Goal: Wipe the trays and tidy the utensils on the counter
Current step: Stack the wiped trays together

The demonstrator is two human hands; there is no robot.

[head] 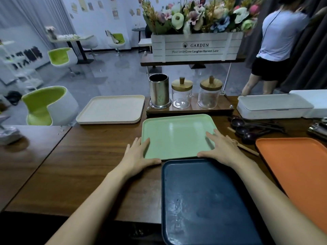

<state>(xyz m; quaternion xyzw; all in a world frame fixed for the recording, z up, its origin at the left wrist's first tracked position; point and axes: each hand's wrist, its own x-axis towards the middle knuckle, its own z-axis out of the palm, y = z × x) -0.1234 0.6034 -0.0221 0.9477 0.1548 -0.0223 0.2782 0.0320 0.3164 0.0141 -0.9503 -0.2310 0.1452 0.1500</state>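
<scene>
At the middle of the tabletop (88,165), just before the wooden stand (189,111), the green tray (177,135) lies flat with its open face up. Its near edge meets the far edge of the navy tray (203,200).

Hands: the left hand (138,154) rests on the green tray's near left corner and the right hand (219,147) on its near right corner. The left fingers (141,143) lie straight and slightly apart over the rim. The right fingers (212,137) lie straight on the tray floor. Each thumb runs along the near edge. Neither hand appears to clamp the tray, though the wide lens makes this hard to confirm.

Orientation: the green tray's long axis appears to run left to right across the person. The navy tray's runs away from the person.

Step in hand, as judged: placing or squaring the green tray, not wiping. No cloth is in view.

Next move calls for an even two-handed push or lift toward the cream trays (113,108) at far left, or a cloth.

Outstanding: the dark spoons (247,129) lie loose at right, beside the orange tray (297,165). The steel holder (159,91) on the stand shows no utensils.
</scene>
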